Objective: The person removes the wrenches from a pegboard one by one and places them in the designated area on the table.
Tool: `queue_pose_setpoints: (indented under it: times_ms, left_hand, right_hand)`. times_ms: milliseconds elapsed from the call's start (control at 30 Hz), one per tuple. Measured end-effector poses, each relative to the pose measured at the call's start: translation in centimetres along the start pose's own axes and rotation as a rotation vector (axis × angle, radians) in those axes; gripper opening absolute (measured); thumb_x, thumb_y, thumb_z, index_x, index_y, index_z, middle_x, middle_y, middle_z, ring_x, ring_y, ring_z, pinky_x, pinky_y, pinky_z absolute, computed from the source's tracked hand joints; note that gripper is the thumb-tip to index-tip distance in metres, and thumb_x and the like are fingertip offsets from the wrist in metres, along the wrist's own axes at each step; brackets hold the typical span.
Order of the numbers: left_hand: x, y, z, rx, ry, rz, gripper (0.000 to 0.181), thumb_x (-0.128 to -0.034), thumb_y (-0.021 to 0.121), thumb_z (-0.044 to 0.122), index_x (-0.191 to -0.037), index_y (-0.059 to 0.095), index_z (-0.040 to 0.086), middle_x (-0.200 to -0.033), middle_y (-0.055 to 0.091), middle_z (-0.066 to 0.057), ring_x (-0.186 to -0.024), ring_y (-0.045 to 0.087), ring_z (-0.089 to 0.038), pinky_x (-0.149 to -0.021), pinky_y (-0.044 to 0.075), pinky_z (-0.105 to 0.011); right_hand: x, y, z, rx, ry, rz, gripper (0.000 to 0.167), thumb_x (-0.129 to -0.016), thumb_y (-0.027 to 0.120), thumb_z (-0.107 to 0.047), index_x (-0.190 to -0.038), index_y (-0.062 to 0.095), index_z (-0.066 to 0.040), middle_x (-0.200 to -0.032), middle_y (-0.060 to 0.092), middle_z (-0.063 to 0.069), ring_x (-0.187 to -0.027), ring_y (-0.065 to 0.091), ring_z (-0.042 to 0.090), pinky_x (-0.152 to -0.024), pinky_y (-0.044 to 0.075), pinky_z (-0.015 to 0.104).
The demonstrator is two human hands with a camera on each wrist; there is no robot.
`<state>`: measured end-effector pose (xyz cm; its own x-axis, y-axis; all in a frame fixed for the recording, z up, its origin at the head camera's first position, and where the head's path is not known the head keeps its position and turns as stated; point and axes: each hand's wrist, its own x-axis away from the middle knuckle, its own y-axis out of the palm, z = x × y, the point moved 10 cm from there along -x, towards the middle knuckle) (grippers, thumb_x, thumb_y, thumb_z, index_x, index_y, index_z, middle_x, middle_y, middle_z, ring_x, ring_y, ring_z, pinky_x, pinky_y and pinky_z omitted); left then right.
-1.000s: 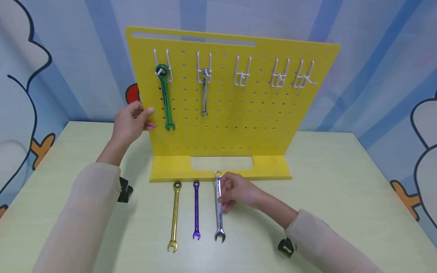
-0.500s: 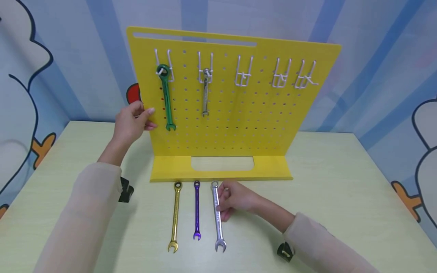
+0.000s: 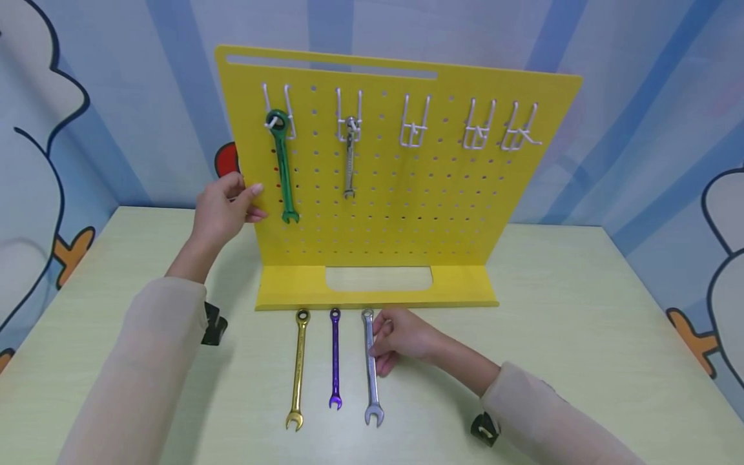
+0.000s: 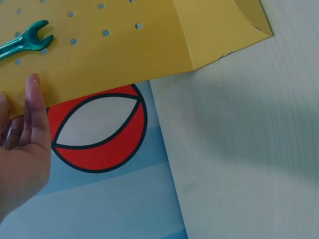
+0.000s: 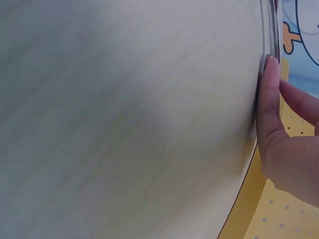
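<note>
backdrop [image 3: 407, 26]: pale blue, with darker blue stripes and black-outlined cartoon figures; bench [image 3: 581, 336]: pale, wood-grained top; one upright yellow perforated pegboard [image 3: 418, 165], on a flat yellow foot [image 3: 290, 287] with a cut-out; five white wire hooks [image 3: 412, 146] in a row across its upper part; on the leftmost hook, one green metallic combination wrench [image 3: 283, 171], hung ring end up; on the second, one small silver metal wrench [image 3: 349, 161], likewise hung; before the foot, side by side on the bench, one gold metallic combination wrench [image 3: 299, 371] and one shorter purple metallic combination wrench [image 3: 335, 361], ring ends towards the pegboard; to the right of these, one long silver metal combination wrench [image 3: 371, 374], same orientation; whether it touches the bench, cannot tell; hands, two, with beige sleeves [image 3: 139, 361]: left hand [image 3: 223, 205] grasping the pegboard's left edge, beside the green wrench; right hand [image 3: 407, 336] pinching the long silver wrench by its shaft, from the right.
</note>
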<state>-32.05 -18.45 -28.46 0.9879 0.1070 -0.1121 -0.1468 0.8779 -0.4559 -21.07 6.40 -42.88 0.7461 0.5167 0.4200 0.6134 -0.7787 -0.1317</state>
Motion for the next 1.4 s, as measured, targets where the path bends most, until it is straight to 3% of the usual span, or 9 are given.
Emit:
queue_pose_setpoints:
  times_ms: [400,733,1400]
  left_hand:
    - [0.0,0.0,0.0,0.011,-0.004,0.006,0.03,-0.0925,0.051,0.029,-0.089,0.042,0.0,-0.094,0.056,-0.016,-0.065,0.065,-0.011,-0.06,0.055,-0.019]
    - [0.1,0.1,-0.1,0.025,-0.004,-0.001,0.031,-0.0923,0.051,0.029,-0.088,0.04,0.001,-0.094,0.055,-0.015,-0.066,0.066,-0.011,-0.065,0.056,-0.026]
    - [-0.1,0.0,0.0,0.005,-0.002,0.003,0.03,-0.0922,0.051,0.029,-0.088,0.042,0.001,-0.095,0.056,-0.017,-0.064,0.065,-0.011,-0.059,0.054,-0.018]
  right_hand:
    - [0.0,-0.4,0.1,0.008,0.043,0.058,0.023,-0.079,0.062,0.012,-0.095,0.046,0.008,-0.066,0.06,0.018,-0.048,0.061,0.021,-0.051,0.056,0.037]
    - [0.0,-0.4,0.3,-0.003,0.054,0.061,0.024,-0.078,0.062,0.012,-0.096,0.046,0.008,-0.065,0.061,0.018,-0.048,0.061,0.022,-0.05,0.056,0.037]
    - [0.2,-1.3,0.3,0.028,0.062,0.048,0.026,-0.08,0.064,0.006,-0.1,0.047,0.006,-0.074,0.063,0.02,-0.055,0.064,0.025,-0.053,0.057,0.037]
